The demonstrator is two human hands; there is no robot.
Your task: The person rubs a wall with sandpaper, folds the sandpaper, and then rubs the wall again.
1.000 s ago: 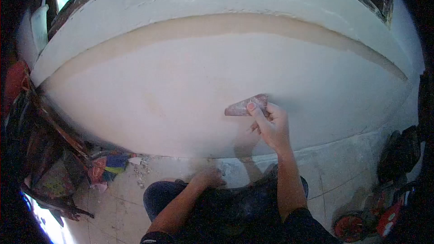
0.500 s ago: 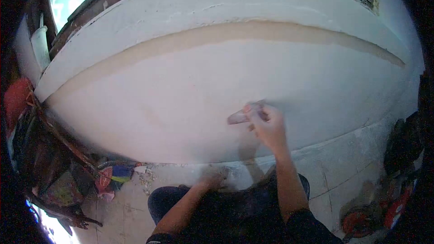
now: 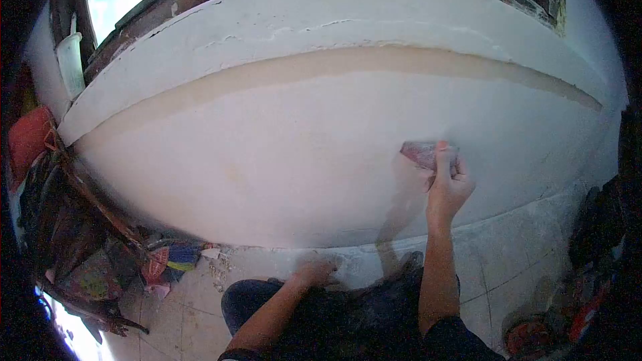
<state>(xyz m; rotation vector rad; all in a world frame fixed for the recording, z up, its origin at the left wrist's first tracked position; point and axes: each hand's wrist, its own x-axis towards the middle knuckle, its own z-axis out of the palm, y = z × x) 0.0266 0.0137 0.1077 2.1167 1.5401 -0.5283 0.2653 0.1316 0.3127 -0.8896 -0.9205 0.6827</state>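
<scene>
My right hand (image 3: 451,180) is closed on a piece of sandpaper (image 3: 420,154), dark red and dusted with white, pinched between thumb and fingers. The sandpaper lies against the white lower part of the wall (image 3: 267,154), right of its middle, and a shadow falls below it. Low in the view, my left hand (image 3: 317,271) hangs over my knee area with loose fingers and nothing visible in it. Its fingertips are dim and partly hard to make out.
A beige band (image 3: 321,63) crosses the wall below a rough white ledge. Cloths and bags (image 3: 87,247) are heaped at the left, beside a white container (image 3: 71,60). Pale tiles (image 3: 495,287) cover the floor. Dark and red items (image 3: 528,334) lie at the lower right.
My right hand has moved to the right across the wall with the sandpaper, which now shows its broader face. My left hand stays low. The view has tilted slightly upward.
</scene>
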